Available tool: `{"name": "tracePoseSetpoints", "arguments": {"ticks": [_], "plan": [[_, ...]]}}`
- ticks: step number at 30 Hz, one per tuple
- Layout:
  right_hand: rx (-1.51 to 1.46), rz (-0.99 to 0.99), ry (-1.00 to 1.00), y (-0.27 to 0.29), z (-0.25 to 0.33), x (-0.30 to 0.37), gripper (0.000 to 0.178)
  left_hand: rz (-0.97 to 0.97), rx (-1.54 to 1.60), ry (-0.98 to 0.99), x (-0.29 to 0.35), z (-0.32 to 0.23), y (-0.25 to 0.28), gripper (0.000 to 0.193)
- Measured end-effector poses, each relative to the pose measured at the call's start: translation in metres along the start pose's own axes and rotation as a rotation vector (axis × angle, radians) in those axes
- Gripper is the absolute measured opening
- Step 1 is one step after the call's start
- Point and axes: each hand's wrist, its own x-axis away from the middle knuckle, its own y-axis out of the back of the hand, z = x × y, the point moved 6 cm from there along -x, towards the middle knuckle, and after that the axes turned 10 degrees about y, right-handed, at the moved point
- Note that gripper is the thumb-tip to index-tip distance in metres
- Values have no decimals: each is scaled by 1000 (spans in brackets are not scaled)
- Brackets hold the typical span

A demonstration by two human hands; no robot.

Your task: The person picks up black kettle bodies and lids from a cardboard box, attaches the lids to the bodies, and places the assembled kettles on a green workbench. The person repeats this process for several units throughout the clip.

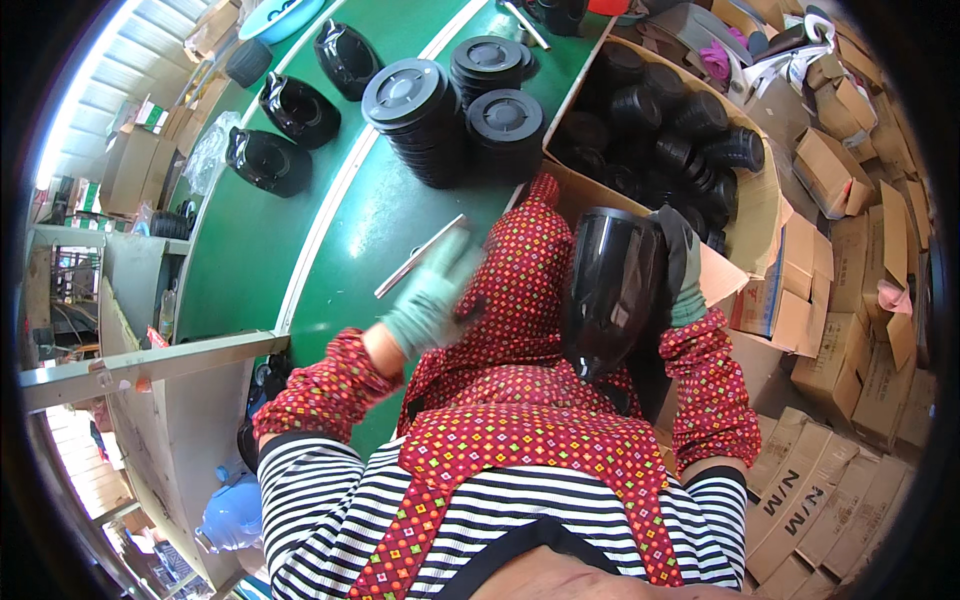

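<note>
The person's right hand (pixel 685 265), gloved, grasps a glossy black vessel (pixel 612 290) by its right side, right of the middle of the frame. The vessel is in front of the red patterned apron (pixel 530 440), its broad end toward the top of the frame and its narrower end toward the bottom.

The left hand (pixel 435 290), in a pale green glove, is motion-blurred near the centre, beside a thin bar (pixel 400 280) over the green table (pixel 345 245); whether its fingers grip the bar cannot be told.

Above the hands, at the upper centre, a wide stack of black lids (pixel 408 95) stands beside narrower lid stacks (pixel 505 118). Three more glossy black vessels (pixel 300 110) sit in a row at the upper left, near a clear plastic bag (pixel 212 155). At the upper right, an open cardboard box (pixel 755 240) holds many black round parts (pixel 635 105). Flattened cartons (pixel 815 510) lie at the lower right.
</note>
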Motion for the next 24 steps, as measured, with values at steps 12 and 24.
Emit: {"name": "tracePoseSetpoints", "arguments": {"ticks": [12,24], "plan": [[-779,-80,-452,-5,41,15,11,76,565,483,10,110,-7,70],[3,199,326,41,73,-118,51,280,517,63,-143,-114,77,60]]}}
